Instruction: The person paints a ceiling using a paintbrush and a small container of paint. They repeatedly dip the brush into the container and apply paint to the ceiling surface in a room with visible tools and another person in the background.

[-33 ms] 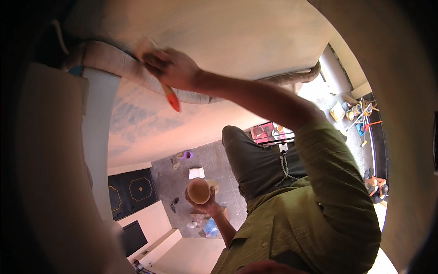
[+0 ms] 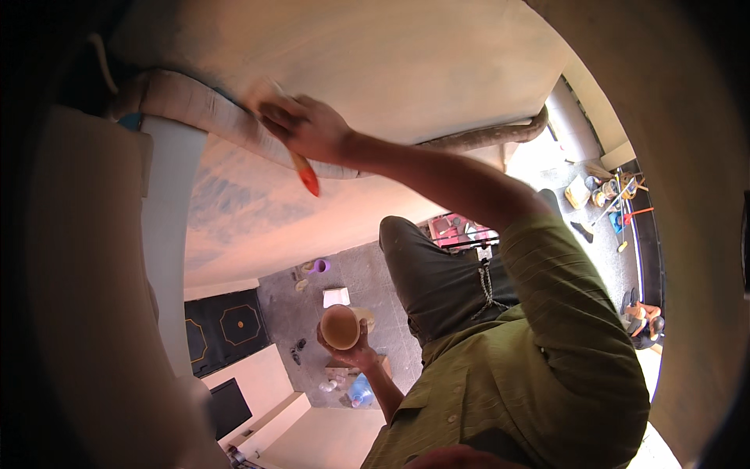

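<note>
My right hand [image 2: 312,129] is closed round a paintbrush [image 2: 306,173] with a red-orange handle end. The brush's head is blurred by motion and lies against or close to the pale, mottled wall [image 2: 375,70], just above a long rounded pipe-like band [image 2: 203,105]. Whether the bristles touch the surface I cannot tell. Lower down, my left hand [image 2: 361,353] grips a round, pale tub [image 2: 341,327] from its side and underneath. The tub's open mouth faces up toward me, and its inside looks tan.
Far below is a grey tiled floor [image 2: 375,273] with a purple mug [image 2: 320,266], a white block [image 2: 336,296] and a blue water jug [image 2: 361,391]. A pink tray of items [image 2: 461,227] sits beyond my knee. At right, tools [image 2: 617,199] lie near a seated person [image 2: 644,320].
My right hand and the paintbrush have shifted slightly right and down along the wall. My left hand with the tub stays in place.
</note>
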### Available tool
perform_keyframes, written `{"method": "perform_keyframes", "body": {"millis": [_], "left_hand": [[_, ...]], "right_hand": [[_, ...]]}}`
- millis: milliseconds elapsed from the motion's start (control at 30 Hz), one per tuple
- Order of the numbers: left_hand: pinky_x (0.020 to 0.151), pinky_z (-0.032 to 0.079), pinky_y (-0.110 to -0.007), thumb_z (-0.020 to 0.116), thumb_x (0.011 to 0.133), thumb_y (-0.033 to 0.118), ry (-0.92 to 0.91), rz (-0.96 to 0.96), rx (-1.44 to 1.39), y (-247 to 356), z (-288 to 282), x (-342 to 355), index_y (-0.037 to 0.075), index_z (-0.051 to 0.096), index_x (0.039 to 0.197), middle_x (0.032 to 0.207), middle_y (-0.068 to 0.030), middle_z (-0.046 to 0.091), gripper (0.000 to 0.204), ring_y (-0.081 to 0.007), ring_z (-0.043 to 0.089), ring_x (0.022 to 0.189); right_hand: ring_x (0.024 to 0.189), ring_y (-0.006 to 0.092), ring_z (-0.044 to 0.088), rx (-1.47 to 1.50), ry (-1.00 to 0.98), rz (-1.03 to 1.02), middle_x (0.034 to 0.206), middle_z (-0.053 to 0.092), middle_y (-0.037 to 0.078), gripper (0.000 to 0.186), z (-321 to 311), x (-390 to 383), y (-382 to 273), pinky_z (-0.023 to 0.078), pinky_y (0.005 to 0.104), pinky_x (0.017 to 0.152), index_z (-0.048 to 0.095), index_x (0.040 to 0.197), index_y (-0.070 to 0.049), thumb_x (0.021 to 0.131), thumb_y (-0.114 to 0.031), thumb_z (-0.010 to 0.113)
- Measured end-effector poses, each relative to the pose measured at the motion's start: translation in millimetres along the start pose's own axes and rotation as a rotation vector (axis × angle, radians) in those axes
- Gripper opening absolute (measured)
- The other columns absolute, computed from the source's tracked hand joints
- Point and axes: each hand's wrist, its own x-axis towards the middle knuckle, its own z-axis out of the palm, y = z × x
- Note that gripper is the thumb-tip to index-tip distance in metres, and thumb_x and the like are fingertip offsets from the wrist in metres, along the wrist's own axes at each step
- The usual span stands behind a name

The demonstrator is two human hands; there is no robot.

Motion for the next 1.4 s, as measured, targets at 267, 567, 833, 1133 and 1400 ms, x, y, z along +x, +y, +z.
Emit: {"method": "perform_keyframes", "body": {"millis": [267, 567, 833, 1133, 1400], "left_hand": [[0.095, 0.05, -0.043, 0.088, 0.061, 0.0, 0.008, 0.0, -0.024, 8.9, -4.0, 8.9, 0.004, 0.049, 0.131, 0.123, -0.0104, 0.056, 0.08, -0.0276, 0.055, 0.112], [0.092, 0.05, -0.043, 0.089, 0.062, 0.006, 0.035, -0.019, 0.103, 11.4, -12.4, 1.1, 0.003, 0.053, 0.127, 0.121, -0.012, 0.057, 0.074, -0.0284, 0.056, 0.11], [0.095, 0.051, -0.044, 0.089, 0.058, 0.0, 0.045, -0.051, -0.028, -3.0, -3.8, -0.5, 0.005, 0.051, 0.128, 0.123, -0.0103, 0.055, 0.079, -0.0264, 0.055, 0.111], [0.098, 0.05, -0.043, 0.09, 0.059, 0.004, 0.026, -0.029, 0.073, 6.3, -14.7, 7.7, 0.006, 0.051, 0.129, 0.124, -0.0102, 0.055, 0.081, -0.0269, 0.055, 0.112], [0.095, 0.05, -0.042, 0.091, 0.061, 0.009, 0.0, -0.013, 0.043, 13.1, -6.3, 5.0, 0.004, 0.051, 0.129, 0.121, -0.0107, 0.056, 0.079, -0.0276, 0.055, 0.112]], "right_hand": [[0.098, 0.0204, 0.059, 0.112, -0.288, 0.164, 0.118, 0.064, 0.001, 0.035, 1.8, -145.2, -29.9, 0.051, 0.0331, 0.077, 0.067, 0.111, -0.012, 0.076, -0.017, 0.068], [0.091, 0.0171, 0.059, -0.09, 0.343, 0.021, 0.098, 0.067, -0.004, 0.025, -72.9, 100.2, 28.6, 0.05, 0.0294, 0.069, 0.068, 0.103, -0.019, 0.084, -0.034, 0.068], [0.11, 0.0178, 0.058, -0.065, 0.069, 0.05, 0.118, 0.065, 0.001, 0.031, 9.0, -10.1, -11.7, 0.053, 0.0302, 0.08, 0.068, 0.112, -0.012, 0.082, -0.019, 0.068], [0.093, 0.0241, 0.061, 0.192, -0.314, 0.271, 0.112, 0.066, 0.005, 0.041, 27.6, -126.7, -47.8, 0.056, 0.0361, 0.078, 0.062, 0.115, -0.007, 0.076, -0.013, 0.067], [0.084, 0.0254, 0.062, 0.22, -0.397, 0.291, 0.087, 0.066, 0.003, 0.011, 37.0, -120.3, -23.6, 0.055, 0.0343, 0.066, 0.067, 0.086, -0.012, 0.075, -0.015, 0.065]]}}
